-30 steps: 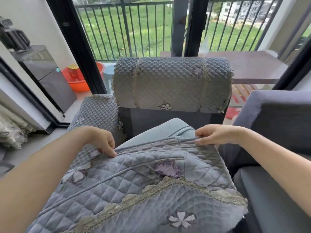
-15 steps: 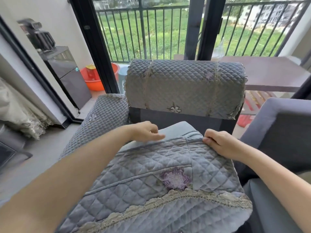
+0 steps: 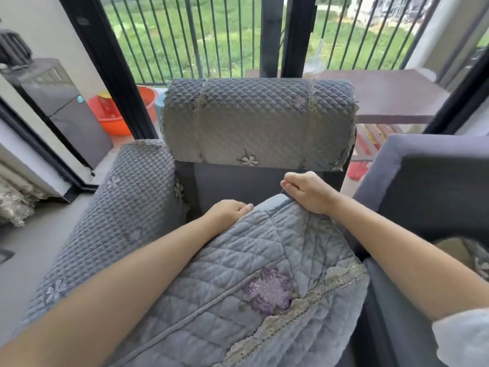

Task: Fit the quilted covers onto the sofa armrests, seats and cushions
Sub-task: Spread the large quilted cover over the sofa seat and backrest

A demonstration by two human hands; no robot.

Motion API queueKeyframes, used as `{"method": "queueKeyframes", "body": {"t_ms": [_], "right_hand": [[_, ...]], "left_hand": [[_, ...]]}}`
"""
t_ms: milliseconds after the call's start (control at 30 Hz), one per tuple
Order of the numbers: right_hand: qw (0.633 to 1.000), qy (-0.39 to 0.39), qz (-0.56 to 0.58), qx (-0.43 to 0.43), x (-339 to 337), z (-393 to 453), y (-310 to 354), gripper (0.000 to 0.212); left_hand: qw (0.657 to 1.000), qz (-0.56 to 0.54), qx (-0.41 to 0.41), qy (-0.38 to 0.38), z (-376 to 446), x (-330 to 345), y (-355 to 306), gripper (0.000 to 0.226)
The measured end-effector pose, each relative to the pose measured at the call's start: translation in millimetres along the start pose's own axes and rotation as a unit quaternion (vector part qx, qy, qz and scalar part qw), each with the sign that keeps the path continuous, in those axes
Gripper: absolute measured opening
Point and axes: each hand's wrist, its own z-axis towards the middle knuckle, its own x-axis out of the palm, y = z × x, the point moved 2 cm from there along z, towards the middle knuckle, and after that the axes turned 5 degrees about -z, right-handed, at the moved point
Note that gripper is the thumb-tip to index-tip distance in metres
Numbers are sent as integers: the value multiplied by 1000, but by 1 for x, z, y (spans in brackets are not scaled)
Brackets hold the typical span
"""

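Observation:
A grey-blue quilted cover [image 3: 232, 282] with a purple embroidered flower and lace trim lies over a seat cushion [image 3: 275, 202] whose far corner still shows. My right hand [image 3: 307, 192] pinches the cover's far edge at that corner. My left hand [image 3: 227, 211] rests curled on the cover's far edge, just left of the corner. Straight ahead, a sofa end [image 3: 258, 123] wears a quilted cover, and so does the left side [image 3: 127, 207].
A bare dark-grey sofa back [image 3: 434, 186] rises on the right. Behind the sofa are a black door frame [image 3: 275, 35], balcony railing, a brown table [image 3: 381, 94], an orange basin [image 3: 116, 112] and a dark cabinet [image 3: 60, 107] at left.
Both hands have moved forward along the cushion, drawing the cover further over it. My left hand shifted right toward the cushion corner; less bare cushion shows now.

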Motion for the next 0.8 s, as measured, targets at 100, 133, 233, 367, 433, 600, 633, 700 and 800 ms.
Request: {"method": "queueKeyframes", "body": {"t_ms": [100,133,233,367,433,600,633,700,800], "right_hand": [[999,23,-1,-23,6,15,6,42],[999,31,-5,-31,8,22,10,40],[997,70,-24,-37,20,45,17,28],[993,116,-8,-2,35,61,4,26],[991,121,49,44,38,65,-7,21],[978,162,90,100,48,84,-5,25],[975,171,90,107,49,89,-2,28],[973,174,91,121,53,98,-1,31],[969,173,116,129,56,104,-1,31]], "left_hand": [[988,-143,-28,45,0,1,4,29],[983,-165,-45,62,0,2,5,24],[970,-215,-87,74,4,3,13,50],[958,-239,-119,102,6,0,23,36],[951,-261,-130,107,3,-8,28,44],[953,-257,-115,116,-23,-42,29,42],[983,-142,-102,65,-26,-48,29,34],[998,12,-54,-19,-21,-54,39,31],[997,15,-31,-65,-15,-55,55,31]]}}
